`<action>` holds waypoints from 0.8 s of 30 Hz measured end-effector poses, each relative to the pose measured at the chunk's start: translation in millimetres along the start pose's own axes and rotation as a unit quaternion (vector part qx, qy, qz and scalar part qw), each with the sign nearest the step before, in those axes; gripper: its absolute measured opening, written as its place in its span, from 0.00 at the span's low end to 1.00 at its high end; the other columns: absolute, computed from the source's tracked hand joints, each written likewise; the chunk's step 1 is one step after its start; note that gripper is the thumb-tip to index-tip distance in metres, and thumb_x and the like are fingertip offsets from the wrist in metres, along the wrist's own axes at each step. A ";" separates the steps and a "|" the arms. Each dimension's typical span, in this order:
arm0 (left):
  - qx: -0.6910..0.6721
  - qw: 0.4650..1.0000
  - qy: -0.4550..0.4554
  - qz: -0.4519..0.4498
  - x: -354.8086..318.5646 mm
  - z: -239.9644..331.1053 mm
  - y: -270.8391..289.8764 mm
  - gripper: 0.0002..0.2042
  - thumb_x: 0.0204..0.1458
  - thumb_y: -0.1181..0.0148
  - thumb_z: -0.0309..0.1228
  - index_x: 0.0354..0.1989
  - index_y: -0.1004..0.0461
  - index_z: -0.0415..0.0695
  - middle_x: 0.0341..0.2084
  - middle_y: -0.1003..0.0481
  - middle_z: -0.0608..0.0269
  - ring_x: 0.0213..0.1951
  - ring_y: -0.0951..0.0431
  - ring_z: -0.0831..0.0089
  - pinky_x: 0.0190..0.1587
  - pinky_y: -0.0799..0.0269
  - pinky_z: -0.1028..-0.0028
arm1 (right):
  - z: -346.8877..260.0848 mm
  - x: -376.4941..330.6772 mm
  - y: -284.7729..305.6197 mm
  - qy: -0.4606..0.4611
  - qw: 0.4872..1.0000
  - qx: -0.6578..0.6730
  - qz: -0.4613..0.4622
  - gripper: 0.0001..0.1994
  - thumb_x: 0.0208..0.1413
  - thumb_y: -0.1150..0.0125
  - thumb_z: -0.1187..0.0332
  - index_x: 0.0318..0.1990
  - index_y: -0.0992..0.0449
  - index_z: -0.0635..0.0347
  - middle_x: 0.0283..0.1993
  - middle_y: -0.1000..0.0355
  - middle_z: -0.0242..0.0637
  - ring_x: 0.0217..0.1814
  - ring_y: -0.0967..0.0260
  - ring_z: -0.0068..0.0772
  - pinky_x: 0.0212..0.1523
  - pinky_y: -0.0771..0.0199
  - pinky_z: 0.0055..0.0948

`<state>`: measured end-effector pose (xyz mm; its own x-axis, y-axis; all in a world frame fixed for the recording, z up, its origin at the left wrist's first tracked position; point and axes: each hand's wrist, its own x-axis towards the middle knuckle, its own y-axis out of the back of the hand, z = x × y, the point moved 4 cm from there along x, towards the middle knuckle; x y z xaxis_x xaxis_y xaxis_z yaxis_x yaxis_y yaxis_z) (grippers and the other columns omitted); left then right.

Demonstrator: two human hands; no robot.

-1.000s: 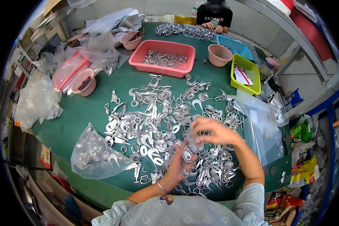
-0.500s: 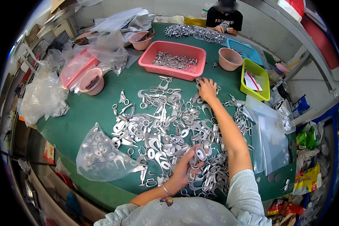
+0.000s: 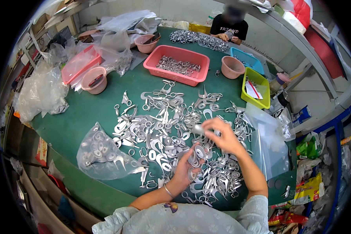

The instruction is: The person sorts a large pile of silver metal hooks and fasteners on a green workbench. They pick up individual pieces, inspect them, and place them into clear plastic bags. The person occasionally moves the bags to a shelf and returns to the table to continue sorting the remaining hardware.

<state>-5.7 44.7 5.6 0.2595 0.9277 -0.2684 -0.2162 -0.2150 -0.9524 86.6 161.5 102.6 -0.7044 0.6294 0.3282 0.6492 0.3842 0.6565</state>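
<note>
Silver metal parts, many with oval rings or curved hooks, lie in a wide loose pile (image 3: 160,128) on the green table (image 3: 93,113). Low over the near side of the pile, my left hand (image 3: 184,167) is closed round several oval metal rings (image 3: 199,153). Just above and to the right of it, my right hand (image 3: 222,135) pinches a silver metal part (image 3: 198,129), blurred by motion. A clear plastic bag (image 3: 101,152) of similar parts lies left of the pile.
A pink basin (image 3: 175,76) of small metal parts stands beyond the pile. Farther right are a pink bowl (image 3: 233,67), a green basket (image 3: 256,100) and a blue tray (image 3: 245,58). Plastic sheets (image 3: 271,148) lie at the right edge. Across the table a person (image 3: 230,29) handles small parts.
My right hand has come back from beside the pink basin toward my left hand, now with a metal part in its fingers. My left hand keeps its rings and has barely shifted.
</note>
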 end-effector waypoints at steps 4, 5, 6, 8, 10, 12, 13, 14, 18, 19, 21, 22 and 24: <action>0.009 1.000 -0.004 0.011 3.8 -4.8 16.0 0.17 0.58 0.61 0.43 0.47 0.32 0.48 0.36 0.26 0.64 0.32 0.24 0.70 0.16 0.37 0.84 | -42.7 -50.4 -21.5 0.001 0.999 -0.026 -0.030 0.05 0.49 0.44 0.73 0.32 0.29 0.64 0.42 0.31 0.40 0.47 0.36 0.41 0.49 0.39 0.36; 0.016 1.000 -0.015 -0.013 2.5 -6.9 14.0 0.18 0.58 0.62 0.44 0.46 0.31 0.47 0.36 0.26 0.65 0.32 0.24 0.71 0.16 0.37 0.83 | -41.1 -59.2 -26.4 -0.008 1.000 -0.013 -0.016 0.04 0.49 0.45 0.73 0.32 0.30 0.65 0.43 0.31 0.40 0.47 0.36 0.42 0.49 0.38 0.36; 0.007 1.000 -0.007 -0.008 1.3 -8.8 9.8 0.18 0.58 0.63 0.44 0.47 0.32 0.47 0.35 0.26 0.65 0.32 0.24 0.71 0.16 0.36 0.83 | -43.1 -63.1 -26.3 -0.002 1.000 -0.008 -0.010 0.05 0.49 0.45 0.74 0.32 0.30 0.66 0.44 0.32 0.41 0.47 0.36 0.43 0.49 0.38 0.35; -0.011 1.000 0.010 0.003 -0.6 -11.5 -0.1 0.19 0.58 0.64 0.43 0.50 0.33 0.47 0.35 0.26 0.66 0.32 0.24 0.73 0.17 0.35 0.83 | -49.8 -70.6 -21.3 0.015 0.999 -0.032 -0.002 0.05 0.49 0.44 0.74 0.32 0.30 0.66 0.44 0.32 0.41 0.48 0.36 0.43 0.49 0.38 0.36; 0.015 0.999 0.029 -0.018 -5.0 -14.1 -6.9 0.20 0.58 0.64 0.43 0.53 0.36 0.48 0.35 0.26 0.66 0.32 0.25 0.74 0.18 0.34 0.82 | -60.5 -78.0 -19.6 0.021 0.998 -0.051 0.012 0.06 0.47 0.42 0.73 0.31 0.30 0.65 0.45 0.32 0.40 0.49 0.37 0.44 0.50 0.39 0.37; -0.019 0.993 0.050 -0.107 -8.5 -15.3 -10.9 0.20 0.58 0.62 0.42 0.56 0.38 0.48 0.36 0.28 0.66 0.33 0.25 0.74 0.22 0.31 0.81 | -72.9 -84.2 -21.1 0.039 0.994 -0.101 0.011 0.06 0.46 0.41 0.72 0.31 0.29 0.64 0.45 0.33 0.39 0.50 0.38 0.43 0.51 0.41 0.39; -0.015 0.996 0.039 -0.085 -10.3 -17.0 -6.2 0.20 0.58 0.62 0.42 0.56 0.38 0.48 0.36 0.29 0.66 0.33 0.26 0.74 0.23 0.30 0.80 | -78.1 -87.4 -23.3 0.048 0.991 -0.125 0.010 0.06 0.46 0.41 0.72 0.30 0.29 0.63 0.44 0.33 0.39 0.51 0.39 0.43 0.52 0.42 0.39; -0.011 0.998 0.028 -0.063 -10.9 -19.5 -3.3 0.20 0.58 0.62 0.42 0.56 0.38 0.48 0.37 0.29 0.66 0.33 0.26 0.75 0.24 0.30 0.79 | -81.9 -90.5 -27.5 0.052 0.991 -0.122 0.008 0.07 0.44 0.39 0.71 0.30 0.28 0.62 0.45 0.33 0.38 0.52 0.40 0.43 0.52 0.43 0.40; -0.004 0.999 0.016 -0.043 -21.5 -23.1 -3.7 0.20 0.58 0.60 0.41 0.56 0.38 0.48 0.40 0.30 0.65 0.37 0.26 0.71 0.35 0.27 0.72 | -93.8 -99.9 -36.3 0.049 0.989 -0.134 0.027 0.08 0.43 0.39 0.74 0.33 0.27 0.60 0.46 0.34 0.38 0.52 0.40 0.45 0.53 0.44 0.39; -0.005 0.998 0.015 -0.060 -21.6 -22.9 1.4 0.20 0.57 0.60 0.41 0.55 0.37 0.47 0.42 0.30 0.64 0.39 0.26 0.69 0.40 0.27 0.69 | -97.5 -101.4 -37.1 0.052 0.990 -0.128 0.040 0.08 0.42 0.39 0.74 0.33 0.26 0.60 0.47 0.34 0.39 0.52 0.40 0.45 0.53 0.44 0.39; -0.061 0.992 0.024 -0.111 -24.5 -23.4 11.3 0.19 0.57 0.59 0.40 0.55 0.37 0.48 0.41 0.29 0.61 0.39 0.26 0.70 0.36 0.26 0.72 | -107.3 -103.0 -38.6 0.059 0.990 -0.112 0.062 0.09 0.42 0.39 0.76 0.34 0.26 0.60 0.47 0.34 0.39 0.53 0.40 0.44 0.52 0.44 0.39; -0.096 0.983 0.039 -0.151 -27.1 -21.4 16.4 0.19 0.57 0.59 0.40 0.55 0.37 0.48 0.41 0.29 0.60 0.38 0.26 0.70 0.33 0.26 0.75 | -113.4 -103.9 -38.0 0.074 0.988 -0.104 0.083 0.09 0.41 0.40 0.78 0.34 0.26 0.61 0.46 0.33 0.40 0.51 0.38 0.44 0.51 0.43 0.39; -0.041 0.997 0.012 -0.060 -37.2 -18.0 20.3 0.19 0.57 0.59 0.39 0.55 0.37 0.47 0.40 0.29 0.58 0.35 0.27 0.72 0.23 0.29 0.84 | -114.0 -109.7 -37.3 0.077 0.990 -0.086 0.085 0.09 0.41 0.40 0.79 0.33 0.25 0.62 0.43 0.31 0.40 0.49 0.37 0.44 0.50 0.41 0.39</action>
<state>-2.8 0.4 -6.3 0.3018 0.9410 -0.1533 -0.1040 -0.1273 -0.9864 106.9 1.2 119.5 -0.6331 0.5599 0.5345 0.7128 0.1524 0.6847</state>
